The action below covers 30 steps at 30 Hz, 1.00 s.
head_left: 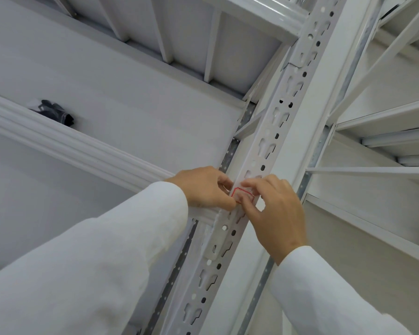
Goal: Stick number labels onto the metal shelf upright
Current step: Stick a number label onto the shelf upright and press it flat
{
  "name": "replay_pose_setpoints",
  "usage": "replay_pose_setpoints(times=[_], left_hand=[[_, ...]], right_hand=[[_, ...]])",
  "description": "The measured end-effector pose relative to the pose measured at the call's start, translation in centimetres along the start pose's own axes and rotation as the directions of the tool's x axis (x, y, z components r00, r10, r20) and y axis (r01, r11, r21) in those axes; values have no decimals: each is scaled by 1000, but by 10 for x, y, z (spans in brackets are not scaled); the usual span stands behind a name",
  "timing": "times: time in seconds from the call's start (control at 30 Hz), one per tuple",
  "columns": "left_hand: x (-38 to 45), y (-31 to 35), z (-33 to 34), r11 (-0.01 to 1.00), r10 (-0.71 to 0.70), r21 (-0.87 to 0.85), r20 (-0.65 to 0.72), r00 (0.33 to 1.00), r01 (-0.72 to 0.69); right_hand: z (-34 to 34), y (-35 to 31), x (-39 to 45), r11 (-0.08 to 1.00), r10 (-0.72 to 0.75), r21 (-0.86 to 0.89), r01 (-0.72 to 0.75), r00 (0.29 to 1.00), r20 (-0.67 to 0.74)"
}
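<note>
Hands [205, 187] [273, 209] press label [242, 195] (red-edged) across upright [269, 143].

The shelf upright [269, 141] runs diagonally from lower centre to upper right of the view. A label [242, 195] lies against its perforated face, about midway along. The left hand [203, 187] is at the label's left edge, the right hand [273, 209] at its right edge, fingers of both touching it. A shelf beam [70, 143] meets the upright from the left, behind the left hand. A bagged item [55, 112] rests on the shelf above that beam, well apart from the hands. Further shelf beams [382, 122] lie right of the upright.
</note>
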<state>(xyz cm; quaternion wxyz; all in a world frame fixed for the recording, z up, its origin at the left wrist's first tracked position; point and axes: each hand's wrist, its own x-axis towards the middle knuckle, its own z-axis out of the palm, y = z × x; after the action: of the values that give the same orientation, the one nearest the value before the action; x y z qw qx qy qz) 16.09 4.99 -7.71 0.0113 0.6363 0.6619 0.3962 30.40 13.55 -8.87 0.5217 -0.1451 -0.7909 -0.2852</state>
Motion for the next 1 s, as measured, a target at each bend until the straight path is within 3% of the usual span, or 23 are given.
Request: replay_pose_setpoints(times=[0.2, 0.37, 0.53, 0.6, 0.7, 1.0], left_hand=[[0, -1, 0, 1000, -4, -12, 1, 1000, 4], [1, 0, 0, 1000, 17, -15, 11, 1000, -17], [-1, 1, 0, 1000, 3, -2, 26, 1000, -3], [-2, 2, -1, 1000, 7, 2, 23, 1000, -7], [-2, 2, -1, 1000, 15, -12, 19, 1000, -14], [0, -1, 0, 1000, 25, -1, 8, 1000, -25]], right_hand=[[3, 3, 2, 984, -125, -127, 122, 992, -16], [4, -4, -2, 987, -90, -136, 86, 996, -22], [1, 1, 10, 962, -206, -163, 220, 974, 97], [-4, 6, 8, 973, -177, -132, 192, 977, 116], [-8, 10, 4, 979, -150, -121, 161, 984, 94], [-1, 10, 7, 953, -253, -156, 259, 966, 54]])
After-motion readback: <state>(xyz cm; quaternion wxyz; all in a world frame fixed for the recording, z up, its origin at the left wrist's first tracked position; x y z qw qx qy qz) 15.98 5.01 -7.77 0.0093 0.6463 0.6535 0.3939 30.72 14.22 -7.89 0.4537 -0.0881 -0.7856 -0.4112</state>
